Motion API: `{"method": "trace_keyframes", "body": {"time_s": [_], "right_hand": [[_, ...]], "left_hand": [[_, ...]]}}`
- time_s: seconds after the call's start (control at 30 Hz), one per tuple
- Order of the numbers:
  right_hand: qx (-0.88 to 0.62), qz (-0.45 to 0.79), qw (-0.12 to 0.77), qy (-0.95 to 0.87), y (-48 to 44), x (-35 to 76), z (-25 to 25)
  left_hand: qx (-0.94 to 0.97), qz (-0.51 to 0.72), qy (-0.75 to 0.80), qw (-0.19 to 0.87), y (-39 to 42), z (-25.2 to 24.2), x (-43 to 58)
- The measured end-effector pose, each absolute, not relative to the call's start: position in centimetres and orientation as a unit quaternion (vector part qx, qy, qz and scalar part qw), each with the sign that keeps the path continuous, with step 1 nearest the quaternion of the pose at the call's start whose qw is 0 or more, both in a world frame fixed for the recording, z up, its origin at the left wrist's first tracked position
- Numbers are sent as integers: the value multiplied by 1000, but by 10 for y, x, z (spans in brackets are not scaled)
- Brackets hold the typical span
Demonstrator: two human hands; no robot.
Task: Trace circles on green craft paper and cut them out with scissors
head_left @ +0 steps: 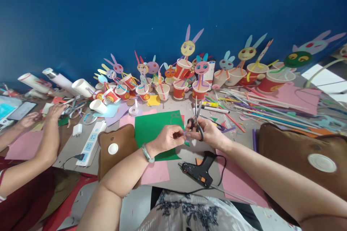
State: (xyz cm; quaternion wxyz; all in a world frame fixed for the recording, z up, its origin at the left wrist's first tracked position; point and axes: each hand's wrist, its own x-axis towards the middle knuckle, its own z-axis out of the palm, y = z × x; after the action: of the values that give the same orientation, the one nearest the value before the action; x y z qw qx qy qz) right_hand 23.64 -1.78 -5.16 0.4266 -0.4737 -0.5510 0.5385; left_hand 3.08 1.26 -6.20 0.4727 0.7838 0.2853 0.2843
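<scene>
My right hand (207,132) is closed round the handles of black scissors (197,115), whose blades point up and away. My left hand (169,137) pinches a small purple scrap (185,134) between thumb and fingers, held right against the scissors. Both hands hover over a green paper sheet (154,130) with a pencilled outline near its far corner. A green bangle (148,153) sits on my left wrist. A black glue gun (199,171) lies on the table just below my hands, its cord running right.
Several paper-cup rabbits (201,79) line the back under a blue wall. Coloured straws (257,110) and pink paper (238,180) lie right; brown cushions (116,148) flank the green sheet. A white power strip (90,144) lies left, where another person's hands (55,112) work.
</scene>
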Motion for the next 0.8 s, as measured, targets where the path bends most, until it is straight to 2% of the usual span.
{"method": "trace_keyframes", "body": {"time_s": [0.27, 0.57, 0.8], "right_hand": [[-473, 524, 426, -566, -17, 236, -52], [-470, 534, 411, -570, -18, 233, -49], [-491, 519, 448, -538, -21, 230, -52]], "left_hand": [[781, 289, 296, 468, 13, -62, 32], [712, 359, 346, 495, 13, -58, 33], [572, 354, 345, 655, 10, -60, 39]]}}
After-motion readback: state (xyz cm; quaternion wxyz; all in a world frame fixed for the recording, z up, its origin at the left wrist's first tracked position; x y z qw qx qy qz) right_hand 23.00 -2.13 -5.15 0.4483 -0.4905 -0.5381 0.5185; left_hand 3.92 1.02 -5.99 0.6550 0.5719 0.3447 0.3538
